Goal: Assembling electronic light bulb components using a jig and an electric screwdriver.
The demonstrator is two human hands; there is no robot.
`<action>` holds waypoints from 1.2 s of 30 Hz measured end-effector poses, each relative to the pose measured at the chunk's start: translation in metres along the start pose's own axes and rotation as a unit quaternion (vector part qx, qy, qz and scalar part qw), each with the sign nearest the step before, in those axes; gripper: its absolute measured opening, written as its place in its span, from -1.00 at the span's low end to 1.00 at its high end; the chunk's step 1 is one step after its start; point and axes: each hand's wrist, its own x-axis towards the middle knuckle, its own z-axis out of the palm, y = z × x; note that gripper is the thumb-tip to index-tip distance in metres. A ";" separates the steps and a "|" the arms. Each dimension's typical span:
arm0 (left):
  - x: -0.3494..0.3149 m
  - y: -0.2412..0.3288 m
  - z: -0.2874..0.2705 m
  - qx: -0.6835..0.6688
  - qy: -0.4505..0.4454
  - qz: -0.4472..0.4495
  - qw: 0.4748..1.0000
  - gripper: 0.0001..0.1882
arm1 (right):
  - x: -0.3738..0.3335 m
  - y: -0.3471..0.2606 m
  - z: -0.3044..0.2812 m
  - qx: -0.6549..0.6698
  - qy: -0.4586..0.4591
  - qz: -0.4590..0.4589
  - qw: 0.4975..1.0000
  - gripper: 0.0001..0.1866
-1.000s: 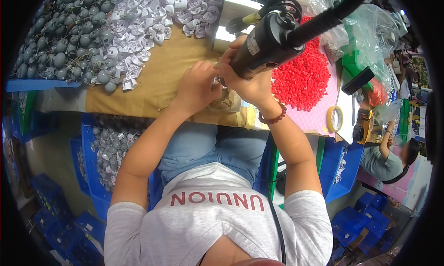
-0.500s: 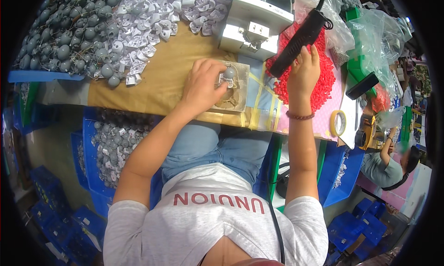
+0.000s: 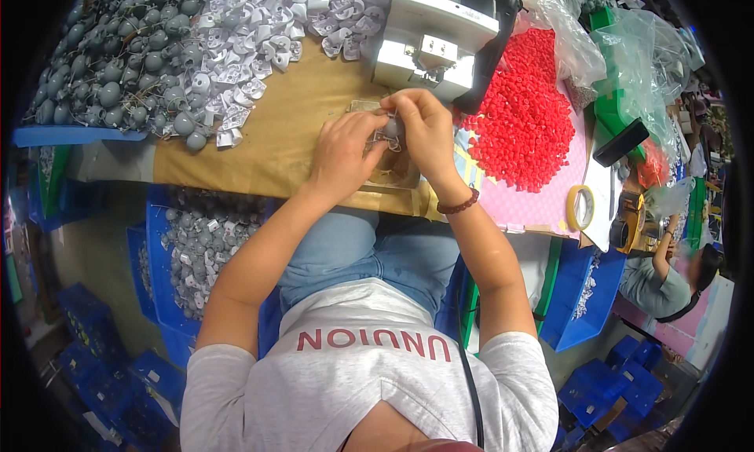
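Note:
A small grey ball-shaped part [image 3: 391,128] with a white piece sits over a shallow wooden-looking fixture block [image 3: 390,182] at the table's near edge. My left hand [image 3: 344,150] curls round it from the left, thumb and fingers closed on it. From the right, my right hand [image 3: 428,134] reaches over the same part, its thumb and forefinger pinched together at the top. What lies in that pinch is hidden. A black corded handheld tool, probably an electric screwdriver [image 3: 488,63], hangs beside the white machine [image 3: 440,16], touched by neither hand.
Grey balls with wires [image 3: 110,91] and white plastic shells [image 3: 255,32] are heaped at the far left. Small red parts [image 3: 522,114] form a pile on the right, near a yellow tape roll [image 3: 580,207]. Blue bins [image 3: 161,287] stand below the table. Another person [image 3: 664,283] works at far right.
My right hand has let go of the black tool and moved left to the grey part. The tool has swung back toward the machine. My left hand stays at the fixture.

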 end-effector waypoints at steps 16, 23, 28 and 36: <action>0.003 -0.004 -0.009 -0.034 -0.035 0.033 0.998 -0.64 | 0.006 -0.008 -0.007 0.290 0.047 0.192 0.936 -0.75; -0.054 0.008 -0.163 0.001 -0.357 -0.090 0.930 -0.58 | -0.008 -0.035 -0.101 -0.450 -0.122 -0.264 0.845 -0.76; -0.078 -0.017 -0.199 0.073 -0.425 -0.167 0.886 -0.56 | -0.012 -0.027 -0.135 -0.567 -0.163 -0.197 0.783 -0.75; -0.059 -0.091 -0.160 0.300 -0.062 -0.132 0.943 -0.60 | -0.003 -0.008 -0.143 -0.612 -0.171 -0.198 0.746 -0.85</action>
